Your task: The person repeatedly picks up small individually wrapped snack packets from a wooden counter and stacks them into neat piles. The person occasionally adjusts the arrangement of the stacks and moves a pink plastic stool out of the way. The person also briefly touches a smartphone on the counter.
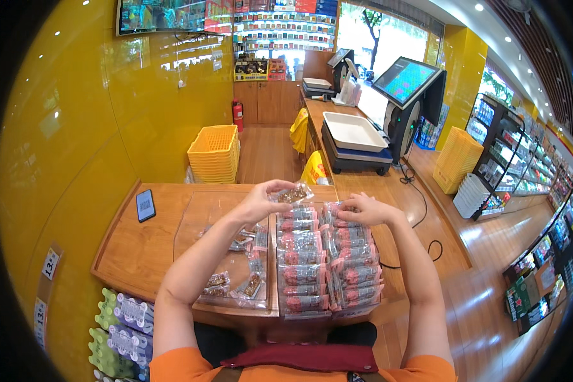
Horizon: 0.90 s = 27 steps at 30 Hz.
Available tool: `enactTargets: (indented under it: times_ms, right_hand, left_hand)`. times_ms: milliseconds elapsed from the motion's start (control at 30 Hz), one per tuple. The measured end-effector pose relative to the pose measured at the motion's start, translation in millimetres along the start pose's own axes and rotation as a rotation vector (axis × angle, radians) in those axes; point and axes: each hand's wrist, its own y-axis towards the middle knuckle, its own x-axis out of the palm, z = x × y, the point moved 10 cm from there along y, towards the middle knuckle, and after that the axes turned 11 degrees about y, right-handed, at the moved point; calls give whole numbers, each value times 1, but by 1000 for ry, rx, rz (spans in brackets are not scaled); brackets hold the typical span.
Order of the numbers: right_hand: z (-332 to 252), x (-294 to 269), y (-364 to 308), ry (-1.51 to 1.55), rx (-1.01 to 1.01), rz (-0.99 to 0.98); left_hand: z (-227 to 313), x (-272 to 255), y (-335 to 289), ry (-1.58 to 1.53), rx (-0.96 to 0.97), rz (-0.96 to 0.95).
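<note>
My left hand (258, 204) pinches a small clear-wrapped snack packet (297, 193) with brown pieces inside, above the far end of the packed rows. My right hand (368, 210) rests at the far end of the right row, its bent fingers closed on a pink-and-clear snack packet (341, 210). Two upright rows of such snack packets (302, 258) stand side by side in front of me. Left of them lies a clear plastic tray (188, 239) with several loose brown snack packets (253, 286) in it. My left forearm covers part of this tray.
A phone (145, 205) lies on the wooden counter (118, 245) at left. Beyond stand stacked yellow baskets (214, 153), a scale with a white tray (354, 132), and a touch screen (409, 81). A black cable (420, 216) trails at right. Packaged goods (130, 315) stand low at left.
</note>
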Motion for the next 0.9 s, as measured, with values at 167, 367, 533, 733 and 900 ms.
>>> enactTargets:
  times_ms: [167,367,533,733,900]
  right_hand:
    - [-41,-46,-5,203,-290,350]
    - [-91,-34,13,577,-446,247]
    - [-68,-17,30,954,-254,165]
    - [-52,-10,35,1072,-160,172]
    - [-48,-7,38,1327,-148,205]
  left_hand:
    - [-16,23,2,-611,-211,-132]
    - [-14,49,-5,-983,-285,-300]
    - [4,44,-16,-1035,-242,-278]
    - [-16,8,-12,-486,-113,64]
    - [-20,10,-11,-491,-136,70]
